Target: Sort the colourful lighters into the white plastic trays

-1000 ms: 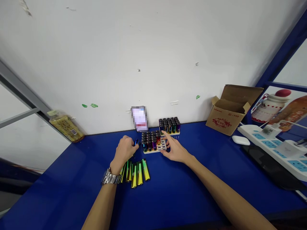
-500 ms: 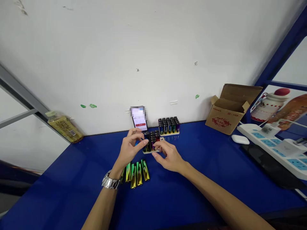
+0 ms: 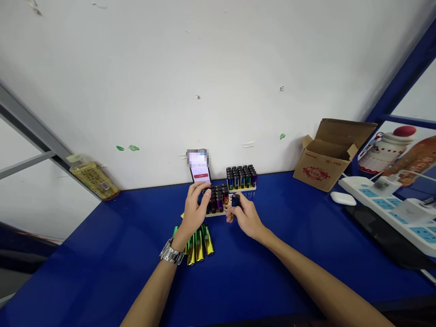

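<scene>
My right hand (image 3: 248, 218) is closed around a dark blue lighter (image 3: 235, 200) with a black top, holding it upright just right of the nearer rack. The nearer rack (image 3: 215, 215) is pale and carries several upright lighters (image 3: 220, 203) with black tops and purple, red or dark bodies. At its left end hovers my left hand (image 3: 196, 206), thumb and fingers apart, with nothing visible between them. Part of the rack is hidden behind that hand. Below my left wrist lie several shiny green-and-gold lighter-shaped pieces (image 3: 199, 247), partly covered by the wrist.
Behind stands a second rack (image 3: 242, 190) full of upright lighters. A phone (image 3: 200, 167) leans on the wall. At left is a yellow bottle (image 3: 93, 178); at right are a cardboard box (image 3: 318, 168), a white case (image 3: 343, 198), a black slab (image 3: 381, 236) and a power strip (image 3: 384, 204).
My right hand has moved slightly right and now grips a dark lighter, with its fingers closed. My left hand has shifted right over the nearer rack's left end. The view has moved slightly.
</scene>
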A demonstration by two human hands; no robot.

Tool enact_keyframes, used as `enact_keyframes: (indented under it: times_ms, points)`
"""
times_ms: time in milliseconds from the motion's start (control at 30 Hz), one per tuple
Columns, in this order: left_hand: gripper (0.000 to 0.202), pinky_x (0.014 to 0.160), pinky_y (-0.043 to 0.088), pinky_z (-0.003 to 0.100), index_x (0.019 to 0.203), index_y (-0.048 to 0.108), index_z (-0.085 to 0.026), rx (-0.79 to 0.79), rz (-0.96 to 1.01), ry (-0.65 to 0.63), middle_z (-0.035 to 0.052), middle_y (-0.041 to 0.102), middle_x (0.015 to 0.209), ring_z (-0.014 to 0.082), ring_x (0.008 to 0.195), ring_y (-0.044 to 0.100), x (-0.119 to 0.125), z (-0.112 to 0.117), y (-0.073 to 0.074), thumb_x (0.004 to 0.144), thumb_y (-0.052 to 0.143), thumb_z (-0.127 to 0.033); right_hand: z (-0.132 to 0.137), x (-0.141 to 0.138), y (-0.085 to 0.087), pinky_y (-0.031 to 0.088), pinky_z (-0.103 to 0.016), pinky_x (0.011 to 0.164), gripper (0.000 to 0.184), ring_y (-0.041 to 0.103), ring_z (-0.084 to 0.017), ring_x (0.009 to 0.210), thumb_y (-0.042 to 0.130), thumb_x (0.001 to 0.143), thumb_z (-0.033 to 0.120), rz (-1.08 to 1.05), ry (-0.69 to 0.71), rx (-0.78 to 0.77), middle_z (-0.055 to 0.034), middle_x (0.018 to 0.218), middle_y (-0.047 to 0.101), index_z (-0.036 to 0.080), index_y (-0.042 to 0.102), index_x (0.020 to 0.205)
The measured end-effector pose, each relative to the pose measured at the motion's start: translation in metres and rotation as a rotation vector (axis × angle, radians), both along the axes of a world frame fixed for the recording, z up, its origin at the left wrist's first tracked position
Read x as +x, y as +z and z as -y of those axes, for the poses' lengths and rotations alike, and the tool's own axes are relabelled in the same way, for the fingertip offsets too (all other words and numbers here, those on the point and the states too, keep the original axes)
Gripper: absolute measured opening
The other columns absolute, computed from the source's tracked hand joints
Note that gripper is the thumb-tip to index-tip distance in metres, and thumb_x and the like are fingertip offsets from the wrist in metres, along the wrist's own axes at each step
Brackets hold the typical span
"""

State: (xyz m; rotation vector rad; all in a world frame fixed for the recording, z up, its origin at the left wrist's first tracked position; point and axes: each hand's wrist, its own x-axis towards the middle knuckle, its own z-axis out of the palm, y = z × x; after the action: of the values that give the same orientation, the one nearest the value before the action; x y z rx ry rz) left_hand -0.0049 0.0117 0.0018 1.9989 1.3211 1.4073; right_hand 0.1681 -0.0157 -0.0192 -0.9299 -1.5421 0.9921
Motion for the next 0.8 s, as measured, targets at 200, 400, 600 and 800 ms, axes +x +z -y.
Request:
enact_keyframes:
  times_ms: [200,400,600,800]
  points:
    - [0.052,0.111,0.028,0.043,0.136,0.041,-0.023,-0.279,0.042,0.038,0.0081,0.045,0.142,0.0246,0.133,0.039,0.001,-0.007,-0.021,0.094,0.028,-0.053,-0.014,0.001,-0.007,0.024,-0.021,0.039,0.032,0.028,-0.007,0.036,0.041,0.083,0.041,-0.326,0.019,-0.291,0.0078,0.041,0.032,0.018,0.050,0.062]
    - [0.059,0.113,0.024,0.044,0.141,0.033,-0.025,-0.360,0.059,0.021,0.0067,0.034,0.150,0.0250,0.139,0.029,0.004,-0.003,-0.018,0.093,0.025,-0.058,-0.017,0.000,-0.005,0.011,-0.021,0.030,0.052,0.015,-0.006,0.026,0.032,0.087,0.048,-0.438,-0.062,-0.621,0.0067,0.030,0.021,0.022,0.034,0.042]
    - [0.058,0.114,0.023,0.044,0.140,0.032,-0.024,-0.361,0.055,0.014,0.0080,0.035,0.149,0.0238,0.139,0.029,0.005,-0.004,-0.019,0.094,0.023,-0.057,-0.013,-0.001,0.003,0.011,-0.019,0.029,0.051,0.014,-0.005,0.027,0.026,0.088,0.039,-0.454,-0.098,-0.668,0.0060,0.031,0.021,0.022,0.032,0.040]
    - [0.057,0.114,0.022,0.043,0.140,0.031,-0.023,-0.357,0.046,0.008,0.0087,0.034,0.149,0.0229,0.139,0.027,0.005,-0.003,-0.020,0.094,0.023,-0.056,-0.012,-0.003,0.005,0.010,-0.018,0.029,0.049,0.014,-0.005,0.026,0.024,0.086,0.034,-0.451,-0.085,-0.684,0.0066,0.030,0.021,0.022,0.033,0.039]
